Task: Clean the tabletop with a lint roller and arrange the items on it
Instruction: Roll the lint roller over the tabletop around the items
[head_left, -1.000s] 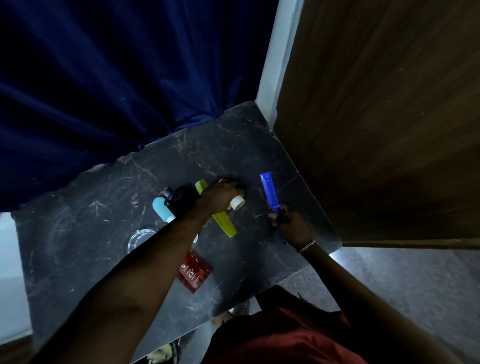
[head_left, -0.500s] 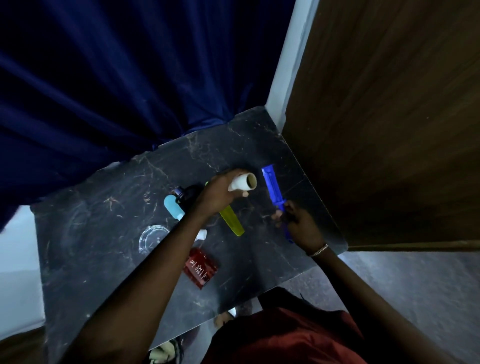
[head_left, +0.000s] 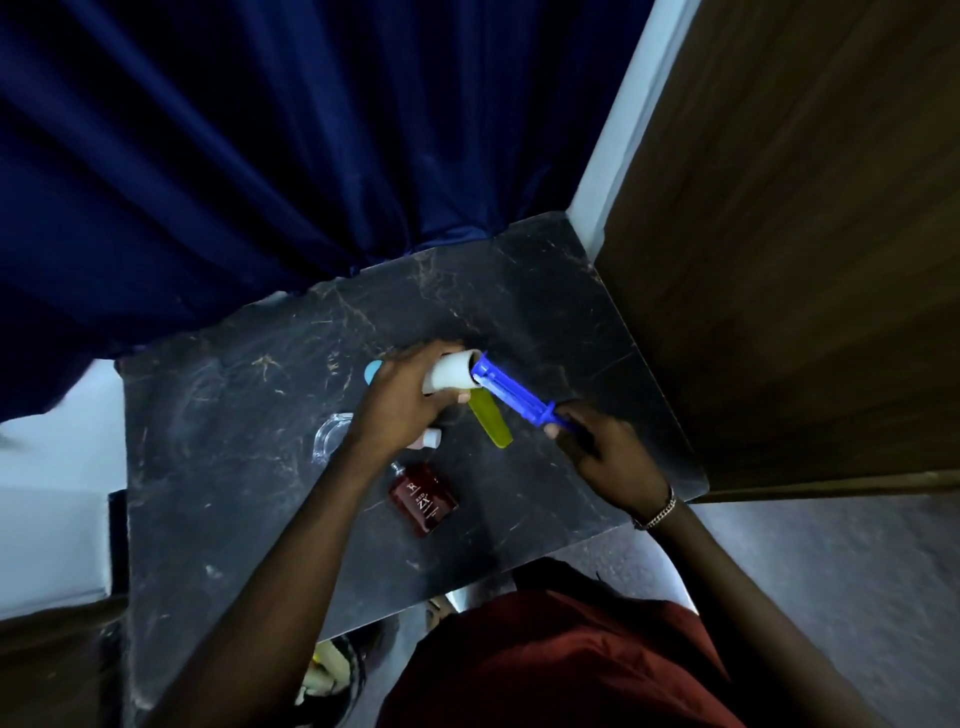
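Observation:
My left hand (head_left: 402, 400) grips a white lint roll (head_left: 451, 375) above the black marble tabletop (head_left: 234, 467). My right hand (head_left: 602, 447) holds the blue lint roller handle (head_left: 519, 397) by its grip end. The handle's far end sits at the roll's open mouth, just entering it. Below them on the table lie a yellow-green flat item (head_left: 491, 423), a red perfume bottle (head_left: 423, 499), a light blue item (head_left: 372, 371) mostly hidden by my left hand, and a small white cap (head_left: 431, 437).
A clear glass dish (head_left: 328, 439) sits left of my left arm. A dark blue curtain (head_left: 260, 156) hangs behind the table. A wooden panel (head_left: 805, 260) borders the table's right side. Grey floor (head_left: 831, 571) shows at lower right.
My left hand lifted the white roll off the table. My right hand picked the blue handle up and brought its end to the roll's opening.

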